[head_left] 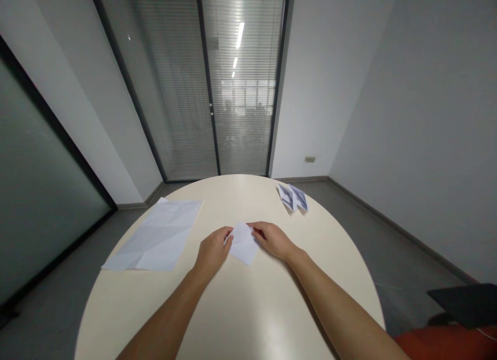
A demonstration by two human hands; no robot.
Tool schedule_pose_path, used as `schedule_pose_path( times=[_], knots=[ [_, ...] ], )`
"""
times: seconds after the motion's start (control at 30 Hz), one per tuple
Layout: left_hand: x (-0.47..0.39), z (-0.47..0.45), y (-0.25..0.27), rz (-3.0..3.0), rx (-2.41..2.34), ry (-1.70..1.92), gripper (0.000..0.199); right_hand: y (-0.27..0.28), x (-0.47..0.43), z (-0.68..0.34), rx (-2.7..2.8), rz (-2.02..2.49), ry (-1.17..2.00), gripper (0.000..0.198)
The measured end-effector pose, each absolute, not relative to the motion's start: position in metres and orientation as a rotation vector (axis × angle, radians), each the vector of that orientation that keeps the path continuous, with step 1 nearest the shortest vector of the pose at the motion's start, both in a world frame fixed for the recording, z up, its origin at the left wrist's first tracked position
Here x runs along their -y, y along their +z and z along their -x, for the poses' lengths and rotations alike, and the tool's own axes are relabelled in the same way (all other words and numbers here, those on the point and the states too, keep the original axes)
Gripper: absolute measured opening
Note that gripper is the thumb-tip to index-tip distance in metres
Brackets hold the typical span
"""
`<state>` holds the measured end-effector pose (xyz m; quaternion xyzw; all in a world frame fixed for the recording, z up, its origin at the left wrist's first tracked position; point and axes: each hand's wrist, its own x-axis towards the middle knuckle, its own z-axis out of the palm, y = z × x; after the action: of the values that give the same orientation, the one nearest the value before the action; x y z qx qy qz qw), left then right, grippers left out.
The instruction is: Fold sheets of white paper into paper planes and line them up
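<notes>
A small folded sheet of white paper (pixel 244 243) lies near the middle of the round table, with creases across it. My left hand (pixel 215 247) pinches its left edge between thumb and fingers. On the opposite side, my right hand (pixel 272 238) has its fingers curled around the right edge, closed on the same paper. The fingertips partly cover both edges.
On the cream round table (pixel 240 194), a large creased white sheet (pixel 159 235) lies at the left. A folded paper piece with dark print (pixel 293 198) stands at the far right. A black flat object (pixel 466 303) is beyond the table at lower right, above something red (pixel 442 344).
</notes>
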<state>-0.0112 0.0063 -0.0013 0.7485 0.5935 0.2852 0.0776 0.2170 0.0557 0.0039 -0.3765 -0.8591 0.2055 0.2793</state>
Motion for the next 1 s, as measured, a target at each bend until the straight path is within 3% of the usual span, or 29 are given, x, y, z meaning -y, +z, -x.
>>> schedule_pose_path(
  times=[0.13,0.4,1.0],
  knots=[
    [-0.005,0.010,-0.001,-2.243,-1.802,0.849,0.020,0.003,-0.056,-0.217,2.332,1.022,0.496,0.041],
    [-0.007,0.010,-0.007,-2.360,-1.713,0.874,0.043,0.000,-0.056,-0.216,2.360,1.031,0.426,0.042],
    [-0.013,0.017,-0.013,-2.554,-1.532,0.783,0.035,-0.003,-0.064,-0.226,2.420,1.027,0.340,0.027]
  ],
)
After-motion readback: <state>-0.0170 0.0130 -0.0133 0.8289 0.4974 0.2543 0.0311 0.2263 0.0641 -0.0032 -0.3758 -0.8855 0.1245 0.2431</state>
